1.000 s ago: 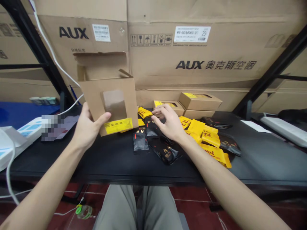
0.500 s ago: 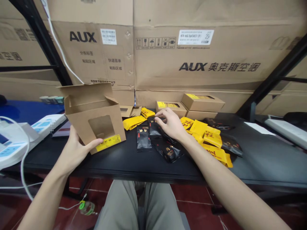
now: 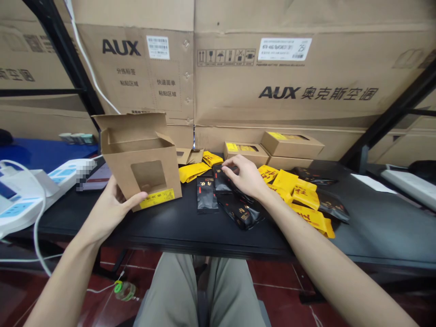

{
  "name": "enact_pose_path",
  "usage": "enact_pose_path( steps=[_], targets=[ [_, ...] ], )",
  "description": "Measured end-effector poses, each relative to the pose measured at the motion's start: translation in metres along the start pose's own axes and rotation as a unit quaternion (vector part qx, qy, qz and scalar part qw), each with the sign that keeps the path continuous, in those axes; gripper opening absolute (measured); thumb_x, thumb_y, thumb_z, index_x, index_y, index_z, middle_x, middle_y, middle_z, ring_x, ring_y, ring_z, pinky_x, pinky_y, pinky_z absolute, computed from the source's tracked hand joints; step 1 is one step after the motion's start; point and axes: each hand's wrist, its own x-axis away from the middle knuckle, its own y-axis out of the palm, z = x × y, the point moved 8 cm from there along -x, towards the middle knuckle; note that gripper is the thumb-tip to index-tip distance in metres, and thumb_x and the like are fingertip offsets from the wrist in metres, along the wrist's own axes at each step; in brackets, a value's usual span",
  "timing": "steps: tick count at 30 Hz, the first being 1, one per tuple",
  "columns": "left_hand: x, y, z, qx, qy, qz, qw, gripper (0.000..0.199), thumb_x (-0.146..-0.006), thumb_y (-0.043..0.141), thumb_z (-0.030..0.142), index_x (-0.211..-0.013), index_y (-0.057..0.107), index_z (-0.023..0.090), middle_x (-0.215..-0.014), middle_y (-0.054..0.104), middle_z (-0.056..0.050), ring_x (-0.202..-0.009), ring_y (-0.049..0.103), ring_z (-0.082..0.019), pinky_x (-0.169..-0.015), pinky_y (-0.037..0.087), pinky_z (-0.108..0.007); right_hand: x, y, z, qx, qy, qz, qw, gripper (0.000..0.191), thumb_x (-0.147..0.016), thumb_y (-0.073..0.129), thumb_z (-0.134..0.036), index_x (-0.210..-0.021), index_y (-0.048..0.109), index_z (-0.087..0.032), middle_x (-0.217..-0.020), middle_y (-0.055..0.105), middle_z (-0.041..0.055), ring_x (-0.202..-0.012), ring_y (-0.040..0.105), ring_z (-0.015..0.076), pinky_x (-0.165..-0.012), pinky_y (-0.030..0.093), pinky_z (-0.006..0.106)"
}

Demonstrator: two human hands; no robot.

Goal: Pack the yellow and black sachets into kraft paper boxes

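My left hand (image 3: 114, 206) grips an open cardboard box (image 3: 117, 159) by its lower left corner, thumb on the yellow label (image 3: 156, 198) at the front. The box leans slightly, its top flap raised, and a window shows in its front. My right hand (image 3: 245, 176) has its fingers closed at the upper edge of a black packet (image 3: 222, 182); part of that packet is hidden under the hand. Next to it lie another black packet (image 3: 206, 195) and a crumpled black packet (image 3: 241, 213). Yellow packets (image 3: 194, 172) lie behind, and several more yellow packets (image 3: 305, 196) are heaped right of my wrist.
Closed cardboard boxes (image 3: 293, 144) are stacked at the back against large cartons (image 3: 231, 104). On the left are a white power strip (image 3: 20, 206) with cables and a phone-like device (image 3: 97, 178). A white card (image 3: 369, 182) lies at the right; black frame bars flank the desk.
The whole view has shifted slightly. The box stands a little more upright in my left hand. My right hand stays at the black packet, its fingers barely moved.
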Motion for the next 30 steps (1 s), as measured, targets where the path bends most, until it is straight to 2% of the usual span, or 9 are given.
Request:
enact_pose_path(
  steps=[4,9,17,25,30],
  targets=[
    [0.0007,0.0009,0.0016,0.032,0.002,-0.005,0.999,0.073,-0.074,0.088,0.036,-0.138,0.054,0.026,-0.153,0.063,-0.011,-0.143,0.059,-0.032,-0.118,0.050,-0.045,-0.0001,0.0014,0.0011,-0.001,0.005,-0.005,1.000,0.014,-0.096,0.063,-0.028,-0.096,0.072,-0.018,-0.103,0.073,0.0087,-0.097,0.067,0.0216,-0.093,0.055,0.041],
    [-0.0012,-0.0026,0.0003,0.038,0.021,0.003,0.999,0.073,-0.079,0.085,0.041,-0.142,0.053,0.023,-0.152,0.064,-0.013,-0.142,0.059,-0.033,-0.120,0.047,-0.047,0.0002,0.0030,0.0030,-0.003,0.008,-0.006,1.000,0.013,-0.096,0.063,-0.028,-0.096,0.072,-0.017,-0.103,0.073,0.0087,-0.096,0.067,0.0212,-0.093,0.054,0.041],
    [-0.0016,-0.0035,-0.0039,0.056,0.019,0.004,0.998,0.069,-0.081,0.083,0.046,-0.141,0.055,0.027,-0.155,0.062,-0.011,-0.146,0.054,-0.033,-0.125,0.041,-0.050,-0.0003,0.0007,0.0034,0.001,0.009,-0.002,1.000,0.015,-0.097,0.062,-0.029,-0.095,0.072,-0.018,-0.102,0.073,0.0089,-0.097,0.067,0.0219,-0.095,0.054,0.043],
    [-0.0023,-0.0048,-0.0062,0.025,0.010,0.002,1.000,0.065,-0.077,0.087,0.046,-0.133,0.060,0.029,-0.151,0.066,-0.008,-0.142,0.059,-0.034,-0.119,0.050,-0.047,-0.0014,0.0006,0.0050,0.010,0.007,0.001,1.000,0.014,-0.097,0.062,-0.029,-0.095,0.071,-0.019,-0.103,0.073,0.0089,-0.100,0.067,0.0231,-0.096,0.054,0.044],
    [-0.0015,-0.0047,-0.0073,0.018,-0.008,0.000,1.000,0.070,-0.075,0.089,0.046,-0.135,0.060,0.028,-0.151,0.066,-0.009,-0.142,0.060,-0.033,-0.119,0.050,-0.048,-0.0010,0.0009,0.0036,0.026,0.006,-0.007,1.000,0.014,-0.097,0.061,-0.028,-0.095,0.071,-0.018,-0.104,0.073,0.0096,-0.103,0.067,0.0240,-0.099,0.053,0.045]
  ],
)
